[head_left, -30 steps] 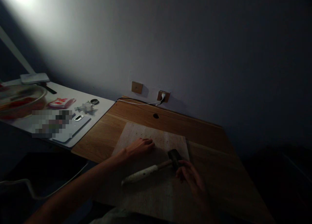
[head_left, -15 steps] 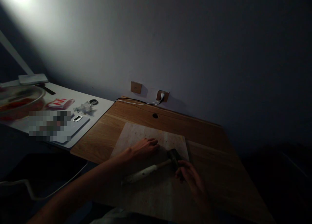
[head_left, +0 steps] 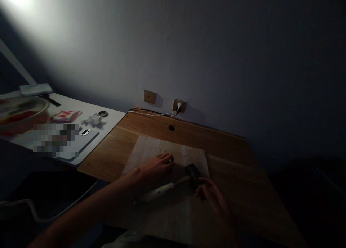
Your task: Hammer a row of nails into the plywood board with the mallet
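Note:
My left hand [head_left: 158, 165] rests on a pale wooden board [head_left: 186, 212], its fingers curled together. A small light spot shows at the fingertips, too dim to name. Several dark dots run in a row along the board's far part, just beyond these fingers. To the right lies a mallet [head_left: 192, 172] with a dark, blocky head and a wooden handle whose grip looks white, pointing to the lower left. My right hand [head_left: 212, 194] has its fingers closed about the near end of the mallet's head; deep shadow hides part of them.
The board lies on a wooden table [head_left: 229, 161] against the wall. A plug with cables sits in a wall socket [head_left: 179, 106]. At the left, a white table [head_left: 113, 115] carries a large clear bowl [head_left: 44, 107], a red-and-white packet [head_left: 66, 115], crumpled plastic [head_left: 93, 120] and a flat scale-like device [head_left: 90, 134].
The fingers of my left hand have shifted slightly, and a small light spot now shows at their tips. My right hand and the mallet stay nearly in place.

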Demonstrator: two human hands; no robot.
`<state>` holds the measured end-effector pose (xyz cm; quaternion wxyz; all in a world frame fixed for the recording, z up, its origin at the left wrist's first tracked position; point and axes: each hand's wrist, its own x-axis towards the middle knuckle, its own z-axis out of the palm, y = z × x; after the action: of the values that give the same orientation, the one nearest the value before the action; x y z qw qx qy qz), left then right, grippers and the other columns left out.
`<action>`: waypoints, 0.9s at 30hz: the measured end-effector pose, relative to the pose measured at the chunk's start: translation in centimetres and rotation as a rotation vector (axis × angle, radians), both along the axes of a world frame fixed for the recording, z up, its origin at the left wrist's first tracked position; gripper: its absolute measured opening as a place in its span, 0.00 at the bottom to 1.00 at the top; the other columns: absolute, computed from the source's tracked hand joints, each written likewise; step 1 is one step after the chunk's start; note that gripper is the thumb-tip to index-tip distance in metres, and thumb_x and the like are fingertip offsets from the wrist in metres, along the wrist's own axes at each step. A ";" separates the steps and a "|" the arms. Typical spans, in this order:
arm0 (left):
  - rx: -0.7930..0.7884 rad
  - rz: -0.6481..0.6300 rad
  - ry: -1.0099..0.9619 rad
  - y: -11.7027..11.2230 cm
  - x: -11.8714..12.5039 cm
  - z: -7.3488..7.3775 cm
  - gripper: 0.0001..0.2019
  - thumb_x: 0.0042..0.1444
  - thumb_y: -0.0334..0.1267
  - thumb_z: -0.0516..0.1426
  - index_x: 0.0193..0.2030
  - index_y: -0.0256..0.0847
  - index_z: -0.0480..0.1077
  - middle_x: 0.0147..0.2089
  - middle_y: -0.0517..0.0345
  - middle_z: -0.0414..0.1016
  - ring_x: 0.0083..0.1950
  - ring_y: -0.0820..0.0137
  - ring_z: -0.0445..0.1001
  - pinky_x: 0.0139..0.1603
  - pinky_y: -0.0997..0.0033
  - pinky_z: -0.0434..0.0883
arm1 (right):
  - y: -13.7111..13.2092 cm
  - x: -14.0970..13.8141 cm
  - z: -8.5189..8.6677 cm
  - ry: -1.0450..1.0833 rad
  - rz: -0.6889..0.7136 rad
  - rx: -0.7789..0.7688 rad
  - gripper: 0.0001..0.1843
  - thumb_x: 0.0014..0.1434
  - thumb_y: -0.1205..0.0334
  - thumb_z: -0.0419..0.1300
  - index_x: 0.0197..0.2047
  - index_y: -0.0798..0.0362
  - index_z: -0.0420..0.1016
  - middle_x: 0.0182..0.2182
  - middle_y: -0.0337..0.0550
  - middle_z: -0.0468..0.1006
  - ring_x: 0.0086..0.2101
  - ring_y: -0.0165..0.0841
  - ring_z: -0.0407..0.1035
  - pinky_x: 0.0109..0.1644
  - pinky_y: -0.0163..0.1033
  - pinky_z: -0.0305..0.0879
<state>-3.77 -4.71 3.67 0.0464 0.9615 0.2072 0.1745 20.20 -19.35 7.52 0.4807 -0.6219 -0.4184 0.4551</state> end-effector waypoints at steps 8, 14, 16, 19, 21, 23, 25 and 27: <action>-0.061 0.013 0.042 -1.8 -2.9 1.3 0.14 0.70 0.37 0.52 0.60 0.40 0.69 0.57 0.46 0.73 0.57 0.61 0.72 0.58 0.61 0.69 | -0.2 -0.3 -0.3 -0.015 -0.012 0.006 0.31 0.53 0.33 0.65 0.46 0.51 0.76 0.28 0.45 0.81 0.30 0.38 0.74 0.34 0.39 0.69; -0.128 0.028 0.044 -3.2 -5.5 0.8 0.23 0.72 0.38 0.48 0.72 0.42 0.57 0.71 0.47 0.64 0.72 0.60 0.60 0.70 0.57 0.61 | -0.9 0.1 -0.9 -0.084 -0.052 0.008 0.31 0.53 0.33 0.63 0.46 0.51 0.76 0.26 0.44 0.80 0.29 0.39 0.74 0.33 0.40 0.70; -0.135 0.047 0.038 -3.8 -6.7 0.5 0.25 0.72 0.38 0.49 0.73 0.43 0.55 0.73 0.47 0.62 0.74 0.59 0.57 0.71 0.55 0.60 | -1.1 0.5 -1.5 -0.177 -0.118 -0.007 0.31 0.53 0.32 0.62 0.46 0.51 0.76 0.28 0.45 0.80 0.31 0.41 0.75 0.36 0.42 0.71; -0.126 0.152 0.019 -4.9 -8.9 0.1 0.24 0.70 0.39 0.51 0.72 0.44 0.58 0.72 0.47 0.62 0.73 0.57 0.58 0.71 0.53 0.62 | -1.3 1.6 -2.9 -0.375 -0.259 -0.014 0.32 0.54 0.31 0.59 0.45 0.51 0.77 0.37 0.51 0.82 0.39 0.46 0.76 0.45 0.48 0.72; -0.102 0.243 0.000 -5.6 -10.5 -0.2 0.22 0.70 0.40 0.52 0.69 0.45 0.62 0.71 0.47 0.64 0.72 0.57 0.61 0.70 0.51 0.64 | -1.5 2.6 -3.9 -0.511 -0.307 0.020 0.33 0.55 0.30 0.56 0.44 0.52 0.77 0.42 0.56 0.82 0.44 0.50 0.75 0.50 0.53 0.71; -0.066 0.340 -0.016 -6.1 -12.1 -0.5 0.19 0.70 0.40 0.52 0.66 0.45 0.66 0.69 0.46 0.66 0.69 0.56 0.64 0.68 0.51 0.65 | -1.7 3.5 -4.9 -0.645 -0.304 0.069 0.33 0.57 0.30 0.54 0.44 0.53 0.77 0.43 0.59 0.81 0.45 0.52 0.75 0.52 0.56 0.69; -0.032 0.430 -0.022 -6.4 -13.6 -0.9 0.17 0.70 0.41 0.51 0.63 0.45 0.69 0.68 0.45 0.68 0.66 0.56 0.67 0.65 0.50 0.67 | -2.0 4.0 -5.6 -0.743 -0.284 0.102 0.32 0.59 0.32 0.53 0.44 0.53 0.78 0.43 0.60 0.81 0.45 0.52 0.74 0.53 0.57 0.68; -0.013 0.503 -0.021 -6.6 -14.8 -1.1 0.17 0.70 0.42 0.50 0.61 0.45 0.70 0.66 0.45 0.69 0.64 0.55 0.70 0.63 0.49 0.68 | -2.3 4.2 -6.0 -0.777 -0.270 0.115 0.32 0.61 0.33 0.52 0.45 0.54 0.78 0.44 0.60 0.81 0.45 0.52 0.75 0.53 0.57 0.69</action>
<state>-18.56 -11.27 2.57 0.0101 0.8775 0.4404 0.1893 24.41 -21.70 1.48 0.3764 -0.7688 -0.5081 0.0953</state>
